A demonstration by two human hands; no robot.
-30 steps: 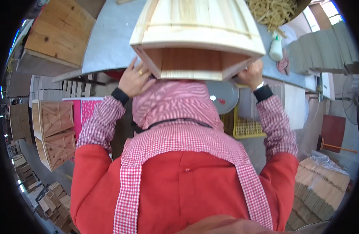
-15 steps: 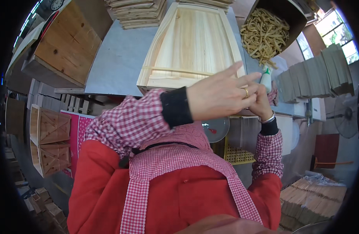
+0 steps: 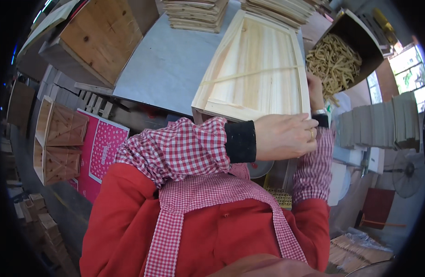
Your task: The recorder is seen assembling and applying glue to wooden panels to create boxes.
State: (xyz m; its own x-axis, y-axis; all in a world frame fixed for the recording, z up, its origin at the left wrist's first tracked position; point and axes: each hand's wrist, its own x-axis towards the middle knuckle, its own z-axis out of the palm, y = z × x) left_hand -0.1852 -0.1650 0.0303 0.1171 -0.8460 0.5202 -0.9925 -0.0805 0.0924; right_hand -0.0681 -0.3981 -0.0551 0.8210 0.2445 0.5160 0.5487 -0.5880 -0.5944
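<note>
A tapered pale wooden panel (image 3: 263, 90), raised along its edges, lies on the table, its narrow end away from me. One tan rubber band (image 3: 254, 74) crosses its face at a slant, higher on the right side. My left hand (image 3: 286, 137) reaches across my body to the panel's near right corner, its fingers pressed together and curled at the edge. Beside the panel's right edge, my right hand (image 3: 315, 92) is bent in close to the band's right end. Its fingertips are partly hidden behind the edge, but the hand looks closed on the band.
A dark box (image 3: 367, 55) full of tan rubber bands (image 3: 332, 62) stands at the far right. Stacked wooden panels (image 3: 196, 16) sit at the table's back. A wooden box (image 3: 99, 41) stands left, grey stacked boards (image 3: 378, 122) right, beside a fan (image 3: 406, 171).
The view has turned, shifting the panel rightward in it. My hands have parted: the left came down to the near corner, the right moved along the right edge. The band's right end sits farther up.
</note>
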